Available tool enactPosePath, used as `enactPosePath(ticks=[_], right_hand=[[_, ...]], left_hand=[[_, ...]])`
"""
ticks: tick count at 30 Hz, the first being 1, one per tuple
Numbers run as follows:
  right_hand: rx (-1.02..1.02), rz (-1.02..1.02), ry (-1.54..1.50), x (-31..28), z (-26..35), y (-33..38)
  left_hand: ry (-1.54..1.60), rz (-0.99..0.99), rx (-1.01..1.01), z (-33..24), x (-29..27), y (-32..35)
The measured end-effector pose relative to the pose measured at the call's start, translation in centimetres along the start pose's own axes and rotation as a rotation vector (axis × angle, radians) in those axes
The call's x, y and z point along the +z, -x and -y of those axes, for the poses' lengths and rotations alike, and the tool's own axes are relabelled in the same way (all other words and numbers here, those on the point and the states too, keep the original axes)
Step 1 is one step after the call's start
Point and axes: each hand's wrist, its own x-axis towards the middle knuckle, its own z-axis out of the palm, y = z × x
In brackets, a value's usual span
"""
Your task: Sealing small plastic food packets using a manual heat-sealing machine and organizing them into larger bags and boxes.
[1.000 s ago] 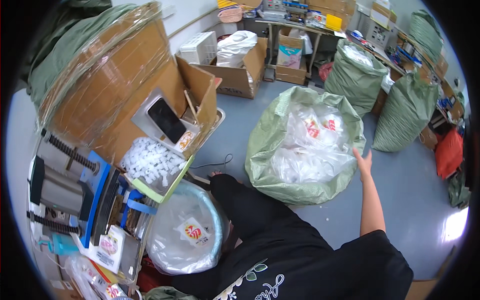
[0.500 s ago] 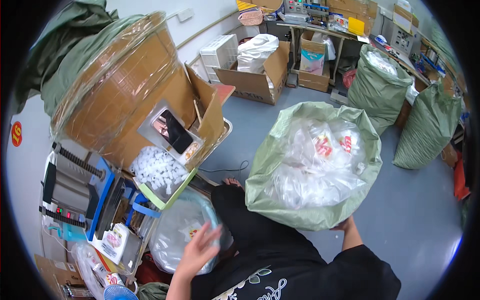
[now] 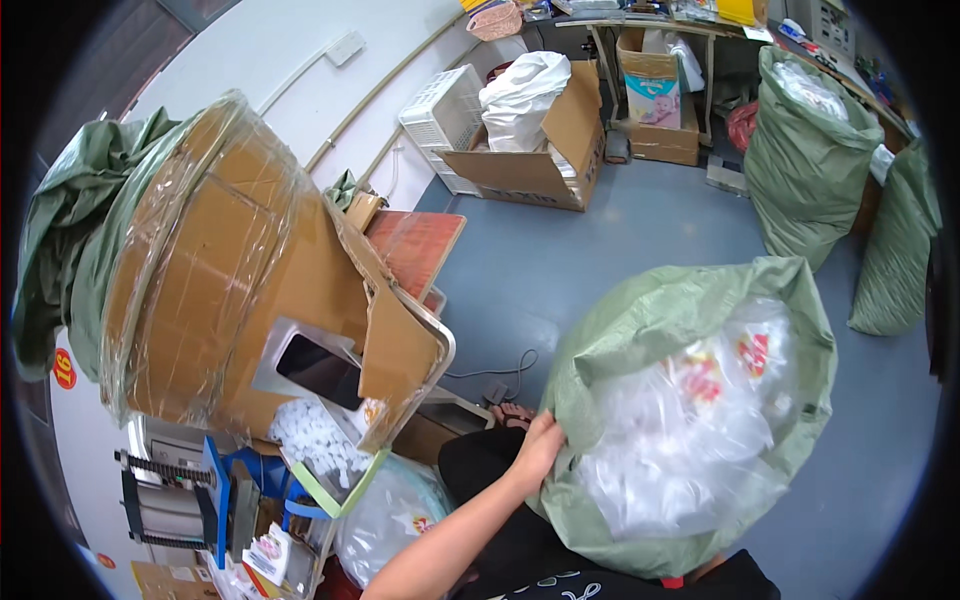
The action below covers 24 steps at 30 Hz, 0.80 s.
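Observation:
A big green woven sack (image 3: 610, 340) stands open in front of me, tilted toward me. Clear plastic bags (image 3: 680, 430) with red printed patches fill it. My left hand (image 3: 541, 450) is closed on the sack's left side, fingers wrapped over the cloth near the rim. My right hand is hidden by the sack; only the black sleeve and a sliver of skin show at its lower right edge. Below my left forearm, a clear plastic bag (image 3: 385, 530) bulges beside my leg.
On my left, a cut-open carton (image 3: 230, 270) holds a phone (image 3: 319, 371) and small white plastic parts (image 3: 318, 440) in a tray. A press with blue plates (image 3: 218, 500) stands beside it. Farther off are an open carton (image 3: 520, 175) and a full green sack (image 3: 810, 170).
My left hand has moved from above the clear bag at my side to grip the sack. The sack has shifted right in view and tilted; my view has turned.

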Motion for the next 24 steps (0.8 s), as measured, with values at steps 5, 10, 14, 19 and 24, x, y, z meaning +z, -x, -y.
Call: enactPosePath(ticks=[5,10,14,19,24], right_hand=[[-0.053,0.078,-0.004,6.3,0.9,-2.6],[-0.153,0.172,0.021,12.8,4.4,-4.5],[-0.214,0.215,0.055,15.3,5.9,-5.4],[-0.304,0.228,0.074,15.3,8.7,-6.6],[-0.363,0.261,0.069,15.2,9.7,-7.3]], left_hand=[[-0.203,0.178,-0.032,-2.3,-2.8,1.4],[-0.22,0.047,-0.002,-1.1,-7.0,4.2],[-0.228,0.011,-0.029,2.8,-9.6,7.8],[-0.075,-0.131,-0.116,1.7,-9.8,10.2],[-0.019,-0.065,-0.138,7.1,-9.3,11.1]])
